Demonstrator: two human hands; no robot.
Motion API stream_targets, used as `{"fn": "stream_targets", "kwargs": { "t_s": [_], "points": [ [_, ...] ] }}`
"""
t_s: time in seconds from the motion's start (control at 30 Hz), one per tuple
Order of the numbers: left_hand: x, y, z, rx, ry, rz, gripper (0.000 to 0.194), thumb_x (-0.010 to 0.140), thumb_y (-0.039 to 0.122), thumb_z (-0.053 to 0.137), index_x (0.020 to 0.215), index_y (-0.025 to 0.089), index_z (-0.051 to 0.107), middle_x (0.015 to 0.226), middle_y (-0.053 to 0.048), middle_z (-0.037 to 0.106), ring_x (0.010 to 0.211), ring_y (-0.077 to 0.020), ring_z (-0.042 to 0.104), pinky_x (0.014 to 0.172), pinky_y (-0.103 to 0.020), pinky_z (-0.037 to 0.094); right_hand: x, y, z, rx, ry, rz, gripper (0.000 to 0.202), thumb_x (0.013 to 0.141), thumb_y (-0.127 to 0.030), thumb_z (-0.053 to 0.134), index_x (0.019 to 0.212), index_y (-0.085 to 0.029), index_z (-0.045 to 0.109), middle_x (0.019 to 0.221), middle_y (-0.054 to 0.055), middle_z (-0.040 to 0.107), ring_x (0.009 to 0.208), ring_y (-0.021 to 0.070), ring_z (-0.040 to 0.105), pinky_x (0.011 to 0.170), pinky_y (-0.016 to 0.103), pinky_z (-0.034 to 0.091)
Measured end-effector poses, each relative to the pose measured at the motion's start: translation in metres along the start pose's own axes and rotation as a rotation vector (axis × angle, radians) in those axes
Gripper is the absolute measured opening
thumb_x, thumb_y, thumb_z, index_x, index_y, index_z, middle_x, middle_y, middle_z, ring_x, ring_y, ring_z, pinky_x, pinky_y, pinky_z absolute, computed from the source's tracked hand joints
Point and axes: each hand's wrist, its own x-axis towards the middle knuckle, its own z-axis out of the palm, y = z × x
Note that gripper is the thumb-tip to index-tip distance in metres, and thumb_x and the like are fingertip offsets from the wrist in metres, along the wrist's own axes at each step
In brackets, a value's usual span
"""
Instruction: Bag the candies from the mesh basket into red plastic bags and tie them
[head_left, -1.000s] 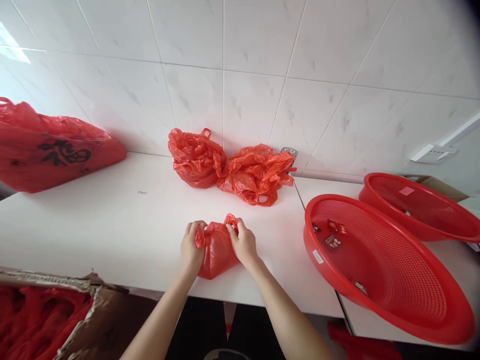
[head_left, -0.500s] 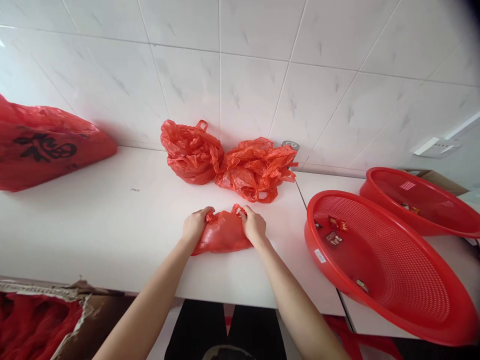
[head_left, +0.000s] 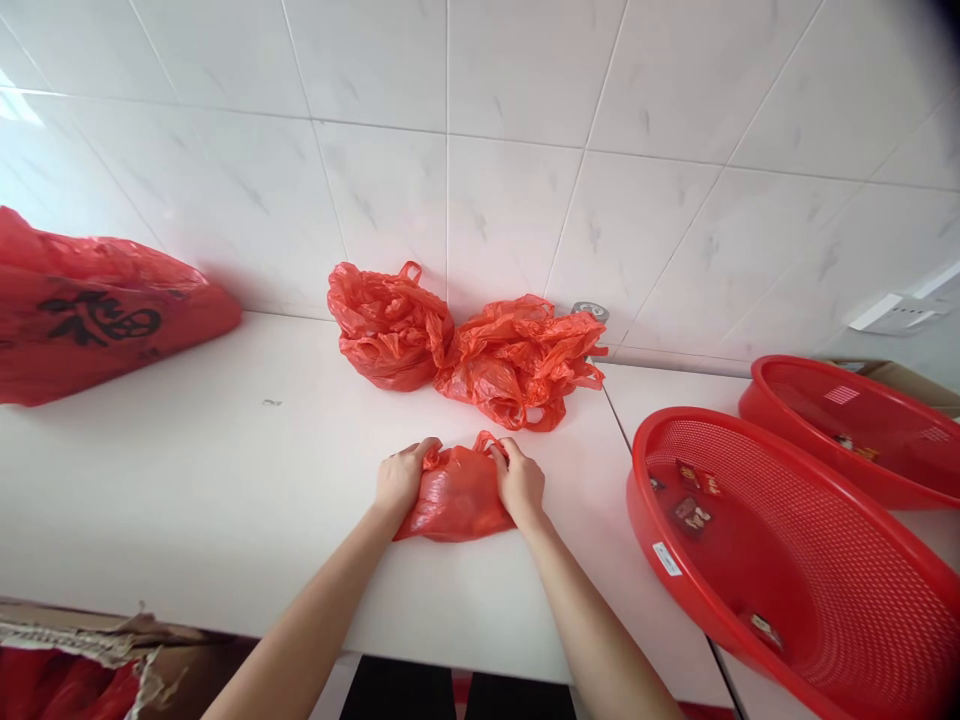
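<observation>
A filled red plastic bag rests on the white table in front of me, its top gathered. My left hand is closed on the bag's left handle, fingers curled around the bunched plastic. On the other side, my right hand grips the right handle, where a loop of plastic sticks up by the thumb. Whatever fills the bag is hidden behind the red film. Just beyond it lie two crumpled heaps of red plastic bags, a left heap and a right heap, against the wall.
A large red perforated basket with a few small wrapped packets stands at right, and a second red basket behind it. A big red bag with black lettering sits at left. A torn cardboard box is below the table's front edge.
The view has tilted slightly upward, so everything sits lower in the picture. Both hands keep their hold on the bag's handles, with little other movement.
</observation>
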Motion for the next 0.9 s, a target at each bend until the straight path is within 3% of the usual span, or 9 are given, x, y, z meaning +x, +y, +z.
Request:
{"fn": "stream_targets", "kwargs": {
  "t_s": [0.1, 0.27, 0.33, 0.43, 0.5, 0.57, 0.7, 0.8, 0.9],
  "points": [
    [-0.003, 0.0, 0.001, -0.086, 0.054, -0.025, 0.028, 0.091, 0.031, 0.041, 0.103, 0.026, 0.066, 0.086, -0.004, 0.072, 0.074, -0.0207, 0.064, 0.069, -0.028, 0.042, -0.005, 0.003, -0.007, 0.31, 0.025, -0.057, 0.032, 0.095, -0.047, 0.037, 0.096, -0.022, 0.058, 0.085, 0.004, 0.068, 0.077, 0.0187, 0.061, 0.071, 0.026, 0.043],
    [-0.02, 0.009, 0.002, -0.215, 0.167, -0.118, 0.053, 0.096, 0.048, 0.022, 0.086, 0.021, 0.067, 0.071, -0.005, 0.068, 0.065, -0.0206, 0.063, 0.061, -0.03, 0.047, -0.014, 0.008, -0.015, 0.868, 0.009, -0.009, 0.031, 0.088, -0.049, 0.051, 0.089, -0.021, 0.062, 0.083, 0.002, 0.065, 0.078, 0.0176, 0.058, 0.072, 0.026, 0.045],
    [-0.029, 0.017, 0.001, -0.266, 0.202, -0.107, 0.055, 0.097, 0.047, 0.019, 0.097, 0.022, 0.068, 0.087, -0.007, 0.07, 0.079, -0.0217, 0.065, 0.07, -0.032, 0.049, -0.017, 0.01, -0.016, 0.976, 0.011, 0.031, 0.032, 0.088, -0.05, 0.052, 0.081, -0.02, 0.062, 0.075, 0.0, 0.062, 0.071, 0.0157, 0.055, 0.066, 0.025, 0.043],
    [-0.04, 0.03, -0.003, -0.344, 0.156, 0.103, 0.042, 0.094, 0.047, 0.034, 0.119, 0.027, 0.061, 0.121, -0.006, 0.062, 0.111, -0.0226, 0.057, 0.095, -0.037, 0.044, -0.019, 0.013, -0.015, 1.105, 0.015, 0.104, 0.038, 0.084, -0.055, 0.055, 0.073, -0.019, 0.062, 0.067, 0.0, 0.058, 0.062, 0.0145, 0.051, 0.059, 0.025, 0.041],
    [-0.045, 0.036, -0.004, -0.359, 0.069, 0.227, 0.046, 0.085, 0.047, 0.055, 0.127, 0.029, 0.056, 0.127, -0.006, 0.058, 0.116, -0.0246, 0.053, 0.1, -0.041, 0.041, -0.02, 0.014, -0.016, 1.176, 0.004, 0.14, 0.04, 0.083, -0.057, 0.056, 0.073, -0.019, 0.062, 0.069, 0.0, 0.06, 0.062, 0.0152, 0.052, 0.059, 0.026, 0.043],
    [-0.049, 0.039, -0.003, -0.381, -0.001, 0.239, 0.055, 0.079, 0.041, 0.065, 0.13, 0.03, 0.052, 0.12, -0.006, 0.062, 0.109, -0.0238, 0.056, 0.097, -0.04, 0.044, -0.019, 0.015, -0.018, 1.239, -0.007, 0.171, 0.04, 0.083, -0.057, 0.056, 0.071, -0.019, 0.061, 0.067, 0.0, 0.059, 0.062, 0.015, 0.053, 0.06, 0.027, 0.044],
    [-0.049, 0.036, 0.003, -0.428, -0.018, 0.212, 0.038, 0.083, 0.025, 0.057, 0.121, 0.026, 0.057, 0.101, -0.005, 0.067, 0.094, -0.0207, 0.062, 0.089, -0.037, 0.048, -0.02, 0.011, -0.028, 1.304, -0.105, 0.151, 0.038, 0.079, -0.057, 0.062, 0.093, -0.021, 0.061, 0.075, 0.0, 0.063, 0.069, 0.0173, 0.06, 0.068, 0.031, 0.05],
    [-0.046, 0.032, 0.005, -0.409, 0.014, 0.234, 0.031, 0.078, 0.015, 0.056, 0.107, 0.022, 0.064, 0.103, -0.005, 0.068, 0.095, -0.021, 0.063, 0.086, -0.034, 0.048, -0.022, 0.007, -0.03, 1.177, -0.265, 0.06, 0.056, 0.07, -0.046, 0.075, 0.117, -0.024, 0.053, 0.094, 0.003, 0.067, 0.086, 0.0222, 0.065, 0.081, 0.037, 0.051],
    [-0.042, 0.029, 0.007, -0.391, 0.02, 0.225, 0.026, 0.074, 0.011, 0.054, 0.096, 0.021, 0.066, 0.094, -0.004, 0.068, 0.087, -0.0194, 0.064, 0.08, -0.031, 0.05, -0.022, 0.007, -0.026, 1.021, -0.29, 0.013, 0.061, 0.07, -0.034, 0.074, 0.124, -0.026, 0.047, 0.107, 0.004, 0.066, 0.099, 0.0227, 0.064, 0.09, 0.039, 0.049]
  ]
}}
